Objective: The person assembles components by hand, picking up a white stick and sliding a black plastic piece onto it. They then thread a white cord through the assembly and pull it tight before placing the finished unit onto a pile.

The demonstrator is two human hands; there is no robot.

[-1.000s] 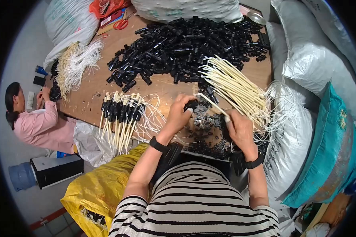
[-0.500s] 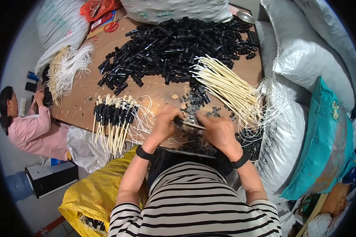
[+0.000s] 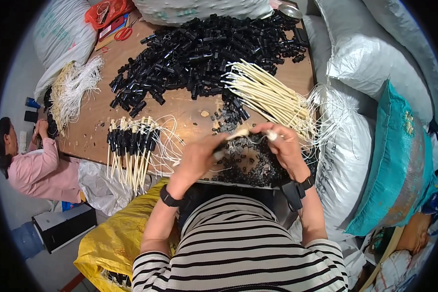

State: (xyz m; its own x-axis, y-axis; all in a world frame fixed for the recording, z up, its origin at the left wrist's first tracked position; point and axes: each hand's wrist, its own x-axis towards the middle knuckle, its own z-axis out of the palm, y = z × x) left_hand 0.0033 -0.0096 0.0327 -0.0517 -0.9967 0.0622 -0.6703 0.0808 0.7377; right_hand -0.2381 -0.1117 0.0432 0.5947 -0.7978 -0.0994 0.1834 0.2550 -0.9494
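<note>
My left hand (image 3: pixel 198 155) is closed and partly smeared by motion, with a short pale piece of cream rod (image 3: pixel 239 133) sticking out toward the right hand. My right hand (image 3: pixel 286 148) has its fingers bent in a pinch around a white cord (image 3: pixel 271 136), whose loop hangs between the hands. Both hands are above small black plastic bits (image 3: pixel 248 163) scattered at the table's near edge. Left of them lies a row of cream rods with black sleeves (image 3: pixel 131 143), their white cords trailing toward my left hand. Beyond my right hand rests a bundle of plain cream rods (image 3: pixel 267 92).
A large heap of black plastic sleeves (image 3: pixel 199 53) covers the back of the table (image 3: pixel 170 107). White sacks (image 3: pixel 345 170) and a teal sack (image 3: pixel 389 170) crowd the right side. Red scissors (image 3: pixel 123 33) lie at the back left. A person in pink (image 3: pixel 44 165) sits at the left.
My hands have moved apart, the right one turning and rising slightly. The cream piece and a white cord loop now show between them. The whole view has shifted a little.
</note>
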